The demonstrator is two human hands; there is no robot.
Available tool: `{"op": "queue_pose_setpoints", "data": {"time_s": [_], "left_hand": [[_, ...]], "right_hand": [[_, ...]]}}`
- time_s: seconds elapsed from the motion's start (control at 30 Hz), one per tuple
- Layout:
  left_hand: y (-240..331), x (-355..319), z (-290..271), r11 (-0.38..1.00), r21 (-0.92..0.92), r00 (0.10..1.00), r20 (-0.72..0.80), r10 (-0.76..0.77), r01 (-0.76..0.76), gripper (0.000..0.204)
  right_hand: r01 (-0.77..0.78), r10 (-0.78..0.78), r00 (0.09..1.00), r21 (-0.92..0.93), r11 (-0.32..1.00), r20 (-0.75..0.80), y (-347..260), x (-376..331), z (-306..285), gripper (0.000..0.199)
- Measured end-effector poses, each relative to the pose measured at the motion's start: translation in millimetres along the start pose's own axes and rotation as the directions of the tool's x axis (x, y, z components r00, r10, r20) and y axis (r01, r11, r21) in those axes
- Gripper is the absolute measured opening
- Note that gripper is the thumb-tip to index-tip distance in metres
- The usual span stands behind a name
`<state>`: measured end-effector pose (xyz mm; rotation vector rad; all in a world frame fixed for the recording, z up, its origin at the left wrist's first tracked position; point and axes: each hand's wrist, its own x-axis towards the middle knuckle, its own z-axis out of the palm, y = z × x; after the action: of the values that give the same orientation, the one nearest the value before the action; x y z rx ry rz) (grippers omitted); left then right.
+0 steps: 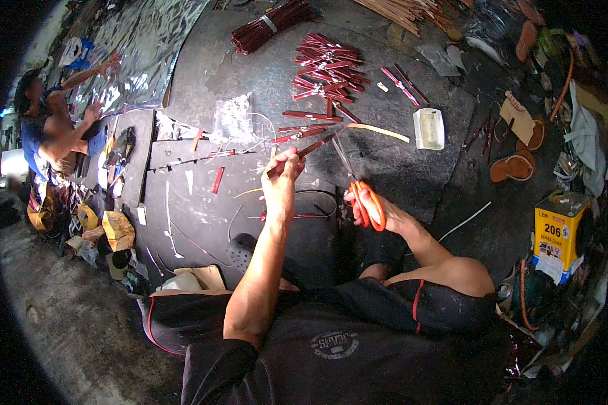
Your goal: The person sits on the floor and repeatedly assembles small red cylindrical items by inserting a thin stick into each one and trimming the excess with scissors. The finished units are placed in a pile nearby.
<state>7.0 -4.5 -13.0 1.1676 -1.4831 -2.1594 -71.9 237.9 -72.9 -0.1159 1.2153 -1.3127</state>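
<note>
My left hand is closed round a thin dark red strip, which points up and to the right. In my right hand is a pair of scissors with orange handles. Their blades reach up beside the far end of the strip; whether they touch it I cannot tell. Just beyond lies a pale yellowish strip on the dark work surface. Several short red strips lie past my left hand, below a heap of red pieces with shiny middles.
A bundle of long red strips lies at the back. To the right are a small white tray, brown sandals and a yellow tin. A clear plastic bag lies left of the strips. Another person sits far left by silvery sheeting.
</note>
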Motion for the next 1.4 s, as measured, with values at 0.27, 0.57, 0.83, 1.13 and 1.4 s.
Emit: {"op": "queue_pose_setpoints", "data": {"time_s": [0.27, 0.57, 0.83, 1.13, 1.4], "left_hand": [[9.6, -7.0, 7.5, 0.997, -0.081, 0.999, -0.036, -0.023, 0.02, 0.031], [11.7, -9.5, 10.6, 0.991, -0.129, 1.0, 0.008, -0.022, 0.023, 0.036], [3.1, -6.8, 12.4, 0.982, -0.186, 0.998, 0.044, 0.033, -0.025, 0.032], [6.5, -13.3, 19.1, 0.988, -0.155, 1.0, -0.003, 0.018, -0.018, 0.028], [8.3, -13.7, 17.7, 0.999, -0.035, 1.0, 0.02, 0.006, -0.005, 0.032]], "right_hand": [[0.089, -0.13, 0.99, -0.508, 0.857, -0.046, -40.2, -16.3, 30.7, 0.049], [0.143, -0.164, 0.986, -0.574, 0.806, 0.016, -39.6, -17.9, 37.7, 0.043], [0.184, -0.318, 0.948, -0.789, 0.586, -0.015, -48.4, -24.4, 44.3, 0.035], [0.099, -0.341, 0.928, -0.785, 0.612, -0.149, -62.9, -32.1, 55.5, 0.058], [0.241, -0.523, 0.835, -0.739, 0.629, -0.172, -53.0, -33.6, 56.5, 0.048]]}}
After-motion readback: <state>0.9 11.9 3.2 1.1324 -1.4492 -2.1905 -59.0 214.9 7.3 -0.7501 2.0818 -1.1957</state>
